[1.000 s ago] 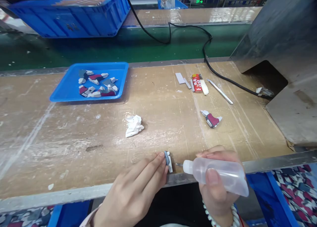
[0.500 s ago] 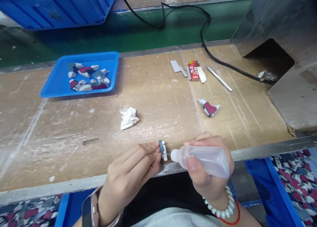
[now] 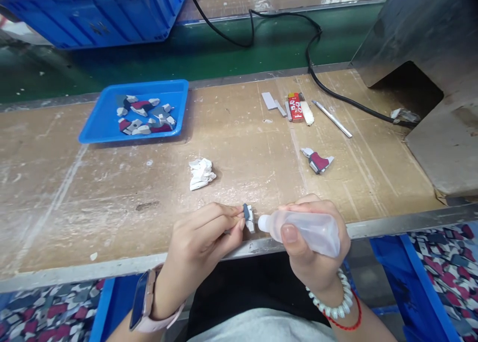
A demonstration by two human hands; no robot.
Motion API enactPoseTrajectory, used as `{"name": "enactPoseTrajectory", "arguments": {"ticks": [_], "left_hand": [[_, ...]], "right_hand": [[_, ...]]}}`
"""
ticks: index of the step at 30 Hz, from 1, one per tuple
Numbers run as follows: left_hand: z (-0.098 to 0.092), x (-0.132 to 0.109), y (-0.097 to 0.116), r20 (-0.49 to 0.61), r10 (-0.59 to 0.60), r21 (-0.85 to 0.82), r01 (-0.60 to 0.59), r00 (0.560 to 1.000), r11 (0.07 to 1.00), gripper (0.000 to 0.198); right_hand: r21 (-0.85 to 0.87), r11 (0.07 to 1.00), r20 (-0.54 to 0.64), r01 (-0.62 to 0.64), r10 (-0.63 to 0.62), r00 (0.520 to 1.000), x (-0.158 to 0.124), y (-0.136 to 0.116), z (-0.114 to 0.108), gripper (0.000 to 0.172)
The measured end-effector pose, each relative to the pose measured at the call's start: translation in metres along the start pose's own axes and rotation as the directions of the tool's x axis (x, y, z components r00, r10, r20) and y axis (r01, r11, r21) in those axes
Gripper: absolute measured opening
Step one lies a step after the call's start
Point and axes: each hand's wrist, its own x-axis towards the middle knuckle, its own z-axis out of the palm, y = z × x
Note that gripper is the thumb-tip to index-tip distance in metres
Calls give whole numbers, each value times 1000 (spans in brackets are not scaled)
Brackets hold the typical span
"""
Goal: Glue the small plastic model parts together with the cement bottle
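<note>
Near the front edge of the bench, my left hand (image 3: 207,232) pinches a small grey-and-white moulded piece (image 3: 250,218) between thumb and fingertips. My right hand (image 3: 317,237) is wrapped round a translucent squeeze bottle (image 3: 308,230), its thumb on the side. The bottle lies almost level, its white cap (image 3: 263,223) pointing left at the piece. A thin needle tip reaches from the cap to the piece's white part; whether it touches is too fine to tell. A crumpled white tissue (image 3: 202,173) lies beyond my left hand. Beyond my right hand rests a maroon, grey and white piece (image 3: 317,161).
A blue tray (image 3: 182,100) holds several coloured pieces at the back left. A red box (image 3: 296,108), a silver pen (image 3: 332,119) and grey strips (image 3: 268,101) lie at the back. A black cable (image 3: 347,100) runs to a metal housing (image 3: 421,128). Bins of pieces (image 3: 444,277) stand below the bench.
The view has shifted slightly. Both hands stay closed on the same things; the held piece is turned a little, showing more of its white side, and the bottle is slightly less tilted.
</note>
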Motion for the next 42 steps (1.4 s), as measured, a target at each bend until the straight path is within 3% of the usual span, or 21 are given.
{"name": "enactPoseTrajectory", "arguments": {"ticks": [9, 15, 19, 24, 30, 33, 36, 42], "left_hand": [[2, -2, -1, -22, -70, -26, 70, 997, 997, 9], [2, 0, 3, -7, -128, -3, 128, 992, 992, 12], [6, -1, 3, -42, -165, 76, 168, 985, 983, 10], [14, -6, 3, -134, -112, 187, 136, 985, 973, 14], [16, -14, 4, -194, 21, 287, 36, 981, 957, 20], [14, -19, 3, -144, 67, 305, -20, 987, 952, 26], [12, -20, 3, -83, 66, 296, -39, 994, 954, 32], [11, -9, 2, -48, -24, 148, 31, 999, 988, 29]], "right_hand": [[-9, 999, 5, 34, -34, 999, 1, 3, 0, 18], [119, 989, -153, 87, -69, 986, -4, 8, -1, 23], [143, 985, -166, 91, -67, 984, -4, 7, -3, 27], [160, 984, -165, 81, -55, 985, -3, 10, -3, 26], [141, 962, -197, 235, -206, 959, 2, 24, -1, 24], [138, 966, -199, 219, -189, 962, 1, 22, -3, 23], [141, 983, -170, 121, -97, 981, -1, 14, -5, 23], [109, 993, -175, 46, -27, 984, -3, 5, -5, 23]]}}
